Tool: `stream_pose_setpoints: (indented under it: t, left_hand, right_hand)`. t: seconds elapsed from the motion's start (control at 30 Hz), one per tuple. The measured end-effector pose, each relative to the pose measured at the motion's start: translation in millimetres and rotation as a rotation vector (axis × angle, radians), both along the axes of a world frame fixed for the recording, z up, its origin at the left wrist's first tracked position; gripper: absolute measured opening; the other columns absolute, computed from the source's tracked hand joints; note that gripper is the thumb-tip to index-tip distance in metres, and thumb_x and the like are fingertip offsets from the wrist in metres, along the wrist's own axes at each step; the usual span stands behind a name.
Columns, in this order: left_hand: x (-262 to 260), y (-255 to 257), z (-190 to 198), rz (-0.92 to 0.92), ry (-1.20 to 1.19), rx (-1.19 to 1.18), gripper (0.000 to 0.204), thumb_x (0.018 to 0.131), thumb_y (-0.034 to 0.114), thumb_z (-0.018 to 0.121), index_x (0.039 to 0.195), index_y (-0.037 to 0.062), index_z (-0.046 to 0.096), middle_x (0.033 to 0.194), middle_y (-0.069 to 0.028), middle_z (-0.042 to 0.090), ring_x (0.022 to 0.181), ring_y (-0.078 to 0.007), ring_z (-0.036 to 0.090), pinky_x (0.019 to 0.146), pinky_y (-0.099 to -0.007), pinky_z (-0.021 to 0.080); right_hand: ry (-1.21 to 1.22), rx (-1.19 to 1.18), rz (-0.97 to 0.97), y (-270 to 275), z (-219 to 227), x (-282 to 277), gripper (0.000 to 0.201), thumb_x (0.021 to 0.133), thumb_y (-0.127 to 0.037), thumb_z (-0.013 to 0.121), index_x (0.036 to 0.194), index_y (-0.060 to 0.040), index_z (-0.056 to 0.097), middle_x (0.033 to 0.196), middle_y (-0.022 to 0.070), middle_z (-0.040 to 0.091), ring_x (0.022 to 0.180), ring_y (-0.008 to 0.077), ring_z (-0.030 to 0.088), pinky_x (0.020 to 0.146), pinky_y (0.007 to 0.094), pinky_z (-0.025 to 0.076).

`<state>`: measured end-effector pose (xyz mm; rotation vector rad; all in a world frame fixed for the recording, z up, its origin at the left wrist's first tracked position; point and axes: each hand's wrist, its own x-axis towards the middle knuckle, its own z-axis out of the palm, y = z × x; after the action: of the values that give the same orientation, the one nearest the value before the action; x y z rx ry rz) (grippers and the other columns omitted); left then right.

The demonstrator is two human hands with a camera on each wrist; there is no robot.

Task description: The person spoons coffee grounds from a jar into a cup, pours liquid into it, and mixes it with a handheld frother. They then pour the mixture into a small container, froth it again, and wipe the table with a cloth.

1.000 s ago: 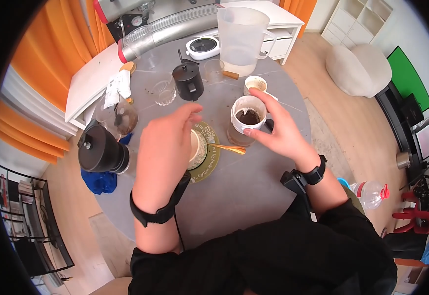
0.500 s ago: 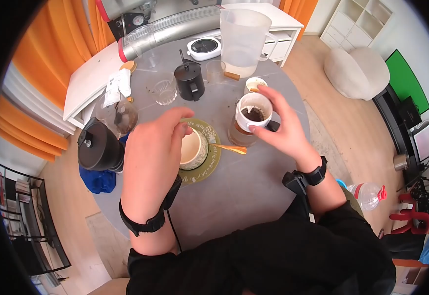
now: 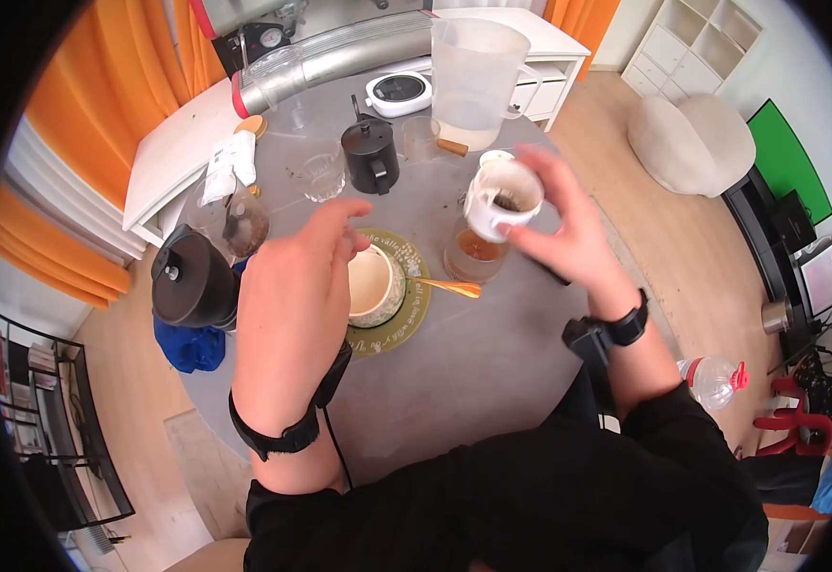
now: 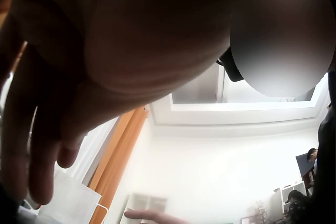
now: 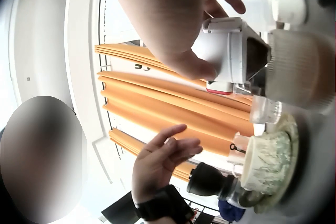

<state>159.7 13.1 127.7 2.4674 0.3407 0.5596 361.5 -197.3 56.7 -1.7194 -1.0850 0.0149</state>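
My right hand [image 3: 578, 234] grips a white dripper [image 3: 486, 221] between thumb and fingers, with dark grounds inside. It is tilted above a ribbed glass [image 3: 476, 259] holding amber liquid. In the right wrist view, the dripper [image 5: 223, 50] has a dark cone-shaped underside close to the ribbed glass [image 5: 296, 69]; whether they touch I cannot tell. My left hand [image 3: 292, 305], fingers loosely bent and holding nothing, hovers beside a patterned cup [image 3: 371, 296] on a green saucer [image 3: 414, 262]. A gold-coloured spoon [image 3: 454, 287] lies across the saucer's edge.
Behind stand a black kettle [image 3: 369, 157], a faceted glass [image 3: 323, 178], a large clear pitcher [image 3: 478, 81] and a white scale [image 3: 399, 95]. A black grinder [image 3: 187, 281] is at the left, by a blue cloth [image 3: 189, 346]. A small white cup partly shows behind the dripper.
My right hand has lifted the dripper up from the glass and slightly right, uncovering the amber liquid. My left hand has moved a little left, showing more of the patterned cup.
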Motion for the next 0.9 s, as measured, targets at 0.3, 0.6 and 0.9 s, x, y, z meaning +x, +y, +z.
stream_pose_setpoints:
  t: [0.3,0.6,0.9]
  left_hand:
    - [-4,1,2,0.027,-0.043,0.022,0.024,0.095,0.004,0.055,0.117,0.0050,0.064,0.087,-0.0160,0.073,0.081,-0.0377,0.069,0.072,-0.0434,0.053]
    - [-10,2,7,0.046,-0.072,-0.017,0.023,0.095,0.003,0.055,0.116,0.0029,0.063,0.089,-0.0167,0.073,0.082,-0.0378,0.069,0.073,-0.0421,0.053]
    - [-35,32,-32,0.175,0.048,0.014,0.027,0.095,0.014,0.066,0.118,0.0010,0.064,0.084,-0.0153,0.069,0.076,-0.0284,0.067,0.069,-0.0372,0.052]
  right_hand:
    - [0.061,0.043,-0.103,20,4,95,0.072,0.086,-0.005,0.076,0.147,-0.0022,0.038,0.133,0.0143,0.058,0.123,0.0226,0.059,0.102,0.0350,0.050]
    - [0.026,-0.108,-0.124,22,-51,104,0.078,0.086,-0.015,0.079,0.151,-0.0042,0.037,0.145,0.0180,0.050,0.136,0.0252,0.051,0.113,0.0393,0.043]
    - [0.251,-0.064,0.054,-13,-66,-7,0.088,0.089,-0.022,0.079,0.156,-0.0019,0.026,0.155,0.0167,0.042,0.148,0.0301,0.035,0.121,0.0456,0.030]
